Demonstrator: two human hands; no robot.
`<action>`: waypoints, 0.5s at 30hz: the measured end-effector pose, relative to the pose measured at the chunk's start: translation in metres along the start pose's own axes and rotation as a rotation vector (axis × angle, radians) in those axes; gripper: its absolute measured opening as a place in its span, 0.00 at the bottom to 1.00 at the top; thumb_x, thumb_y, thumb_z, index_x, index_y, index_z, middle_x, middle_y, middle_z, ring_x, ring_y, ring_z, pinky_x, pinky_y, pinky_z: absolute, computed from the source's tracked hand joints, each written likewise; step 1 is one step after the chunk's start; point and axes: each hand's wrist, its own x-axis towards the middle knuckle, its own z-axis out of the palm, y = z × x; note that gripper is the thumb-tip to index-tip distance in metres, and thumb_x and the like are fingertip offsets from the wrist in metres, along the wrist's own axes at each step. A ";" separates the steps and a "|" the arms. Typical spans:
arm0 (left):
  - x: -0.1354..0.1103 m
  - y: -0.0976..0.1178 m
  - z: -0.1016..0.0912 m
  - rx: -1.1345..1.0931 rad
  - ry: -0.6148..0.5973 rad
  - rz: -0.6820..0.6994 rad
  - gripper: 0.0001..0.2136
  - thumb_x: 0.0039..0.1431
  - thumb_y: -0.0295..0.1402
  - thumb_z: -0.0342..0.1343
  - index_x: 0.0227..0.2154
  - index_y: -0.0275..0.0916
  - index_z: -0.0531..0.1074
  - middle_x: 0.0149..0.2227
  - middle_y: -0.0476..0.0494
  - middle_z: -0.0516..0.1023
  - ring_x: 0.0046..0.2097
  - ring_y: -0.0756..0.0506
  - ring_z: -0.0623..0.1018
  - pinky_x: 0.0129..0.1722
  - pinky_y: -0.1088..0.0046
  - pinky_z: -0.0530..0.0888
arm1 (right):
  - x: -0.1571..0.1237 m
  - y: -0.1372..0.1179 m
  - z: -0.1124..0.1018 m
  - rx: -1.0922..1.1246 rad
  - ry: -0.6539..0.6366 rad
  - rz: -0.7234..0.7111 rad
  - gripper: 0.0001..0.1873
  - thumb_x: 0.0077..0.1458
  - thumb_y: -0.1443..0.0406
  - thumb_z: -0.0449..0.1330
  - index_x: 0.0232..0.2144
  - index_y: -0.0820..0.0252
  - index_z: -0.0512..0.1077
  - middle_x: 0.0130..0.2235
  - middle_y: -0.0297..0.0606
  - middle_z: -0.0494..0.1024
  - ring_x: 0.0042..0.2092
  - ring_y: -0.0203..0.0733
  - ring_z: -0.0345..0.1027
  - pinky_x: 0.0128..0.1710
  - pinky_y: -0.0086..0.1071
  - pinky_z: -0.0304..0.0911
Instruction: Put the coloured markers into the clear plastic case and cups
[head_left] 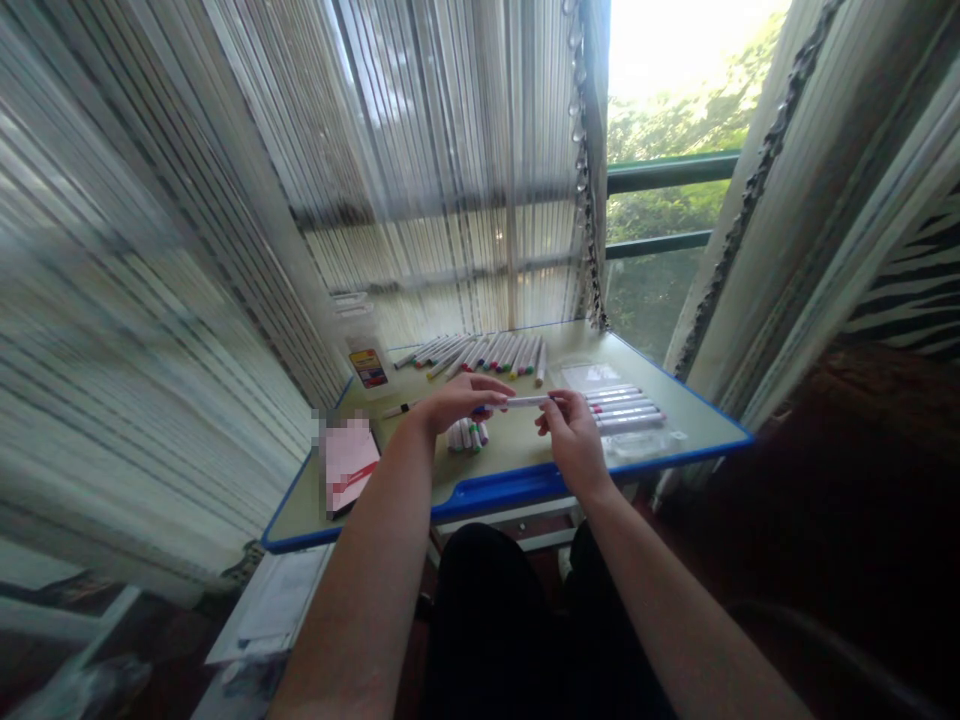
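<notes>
Marker [529, 401] – white-barrelled, with a bit of blue near one end – lies nearly level between our two hands, held above the desk [517, 452]. Our left hand [466, 394] has its fingers and thumb closed on the left end; our right hand [576, 425] pinches the other end between thumb and fingertips, the remaining fingers curled.

Just below our left hand we see a small bundle of markers [466, 436], their coloured ends towards us. Behind our hands a long row of markers [499, 352] fans across the desk's far side. Beside our right hand lie several more pens [628, 408], side by side, with clear plastic packaging [637, 444] nearer us. At the desk's left stand a clear labelled container [369, 365] and – closer in – a pink-covered book [349, 455].
</notes>
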 end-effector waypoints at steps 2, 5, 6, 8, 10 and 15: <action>-0.001 -0.001 -0.003 -0.058 0.046 -0.010 0.14 0.44 0.33 0.61 0.36 0.33 0.76 0.26 0.47 0.74 0.21 0.56 0.65 0.19 0.79 0.58 | 0.000 -0.001 0.000 0.004 0.033 0.010 0.11 0.54 0.58 0.55 0.37 0.58 0.63 0.27 0.30 0.69 0.26 0.34 0.66 0.25 0.30 0.63; -0.001 -0.002 -0.009 -0.108 0.098 -0.012 0.12 0.43 0.29 0.58 0.34 0.33 0.75 0.26 0.47 0.74 0.19 0.57 0.63 0.18 0.80 0.56 | 0.001 -0.002 0.001 0.013 0.069 0.020 0.10 0.54 0.58 0.54 0.37 0.58 0.62 0.25 0.29 0.68 0.25 0.34 0.66 0.25 0.30 0.63; -0.001 -0.003 -0.010 -0.116 0.113 -0.008 0.11 0.43 0.28 0.57 0.33 0.33 0.75 0.26 0.46 0.75 0.19 0.58 0.63 0.17 0.80 0.55 | 0.001 -0.002 0.001 0.016 0.077 0.019 0.11 0.54 0.58 0.54 0.37 0.58 0.62 0.25 0.29 0.68 0.25 0.34 0.65 0.26 0.30 0.63; -0.001 -0.004 -0.012 -0.131 0.143 0.001 0.10 0.42 0.28 0.56 0.32 0.33 0.75 0.26 0.46 0.75 0.18 0.58 0.62 0.16 0.80 0.53 | 0.000 -0.002 0.001 0.021 0.080 0.013 0.11 0.54 0.58 0.55 0.37 0.58 0.62 0.26 0.29 0.68 0.25 0.33 0.65 0.26 0.30 0.64; 0.000 -0.005 -0.013 -0.136 0.179 0.002 0.09 0.42 0.28 0.56 0.30 0.34 0.74 0.26 0.46 0.76 0.18 0.58 0.63 0.16 0.80 0.53 | -0.001 -0.002 0.000 0.027 0.061 0.003 0.11 0.54 0.58 0.55 0.36 0.58 0.63 0.26 0.29 0.68 0.26 0.33 0.66 0.26 0.30 0.64; 0.002 -0.004 -0.012 -0.123 0.245 0.028 0.10 0.43 0.31 0.59 0.32 0.34 0.74 0.26 0.47 0.76 0.19 0.56 0.66 0.16 0.81 0.56 | -0.002 -0.012 -0.006 0.011 0.010 -0.034 0.12 0.53 0.57 0.57 0.35 0.58 0.64 0.27 0.30 0.70 0.27 0.35 0.68 0.26 0.30 0.65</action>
